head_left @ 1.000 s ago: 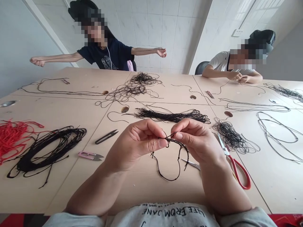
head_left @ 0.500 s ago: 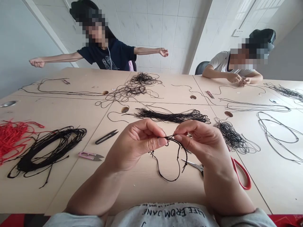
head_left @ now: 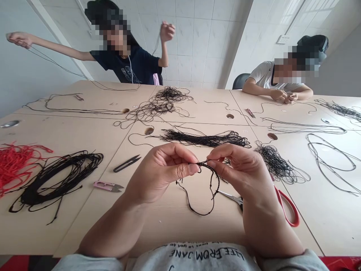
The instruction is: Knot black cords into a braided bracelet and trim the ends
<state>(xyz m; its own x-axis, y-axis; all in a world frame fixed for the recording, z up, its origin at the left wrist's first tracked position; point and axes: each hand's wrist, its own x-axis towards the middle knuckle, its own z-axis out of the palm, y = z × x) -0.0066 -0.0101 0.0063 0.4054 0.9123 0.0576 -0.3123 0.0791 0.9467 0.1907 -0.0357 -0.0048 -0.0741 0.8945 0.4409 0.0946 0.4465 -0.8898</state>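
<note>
Between my two hands is a thin black braided cord (head_left: 200, 215), its loop hanging down over the table. My left hand (head_left: 166, 169) pinches one part of it between thumb and forefinger. Just to the right, my right hand (head_left: 234, 167) pinches the cord too, leaving a short stretch between the fingertips. Red-handled scissors (head_left: 290, 210) lie under my right wrist, which hides their middle. Beyond my hands lies a bundle of black braided cords (head_left: 203, 138).
Black thread snips (head_left: 126, 163) and pink thread snips (head_left: 108, 186) lie left of me, near a coil of black cords (head_left: 36, 188) and red cords (head_left: 14, 165). Tangled black cord (head_left: 275, 163) lies right. Two people sit opposite; one (head_left: 126, 64) holds long cord, another (head_left: 262, 79) works with both hands.
My hands keep their pinch almost in place; the hanging cord ends have swung slightly. The person at the far left has raised both hands, one bent upward, and their cord now hangs slack.
</note>
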